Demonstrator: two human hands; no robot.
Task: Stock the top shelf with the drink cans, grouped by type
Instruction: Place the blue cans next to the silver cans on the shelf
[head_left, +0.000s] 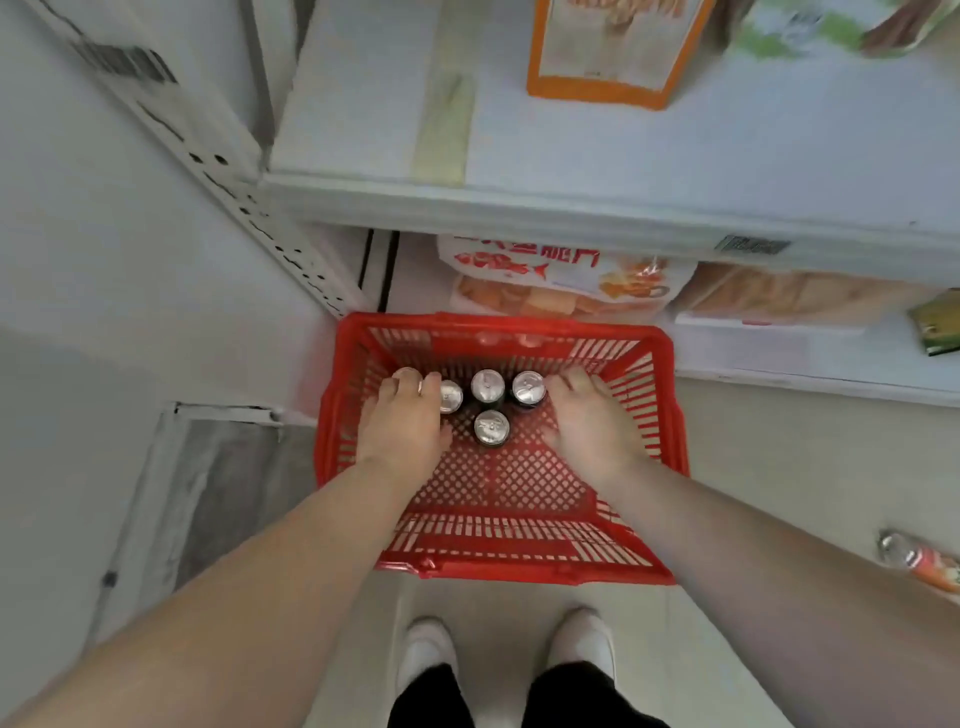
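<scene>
**A:** Where do the cans sit?

**B:** Five tops show. The silver-topped dark drink cans (487, 385) stand upright inside the red plastic lattice basket (498, 564), which sits on the pale floor (779, 467). They are bunched toward the basket's 12 o'clock wall. Four make a row, and the front can (491, 427) stands alone just at 6 o'clock of the row's middle.

**A:** And the hands?

**B:** Both reach down into the basket. The left hand (405, 421) lies over the row's 9 o'clock end. Its fingers are close together and bent downward across the leftmost can (408, 372), and they touch the next one too. Whether they clasp it I cannot tell.

**A:** The right?

**B:** The right hand (587, 415) is at 3 o'clock of the row. Its fingers are together with the tips pointing to 12 o'clock, and its thumb side is just beside the rightmost can (529, 387). What lies under the palm is hidden, so I cannot tell whether it grips anything.

**A:** Around the basket?

**B:** At 12 o'clock a white metal shelf board (571, 208) carries an orange-edged snack pouch (618, 78). Below it, a bag printed with a red fish (545, 270) lies on the lower shelf (779, 358). A small orange-labelled bottle (919, 564) lies on the floor at 4 o'clock. A pair of white shoes (426, 649) stands at 6 o'clock.
</scene>
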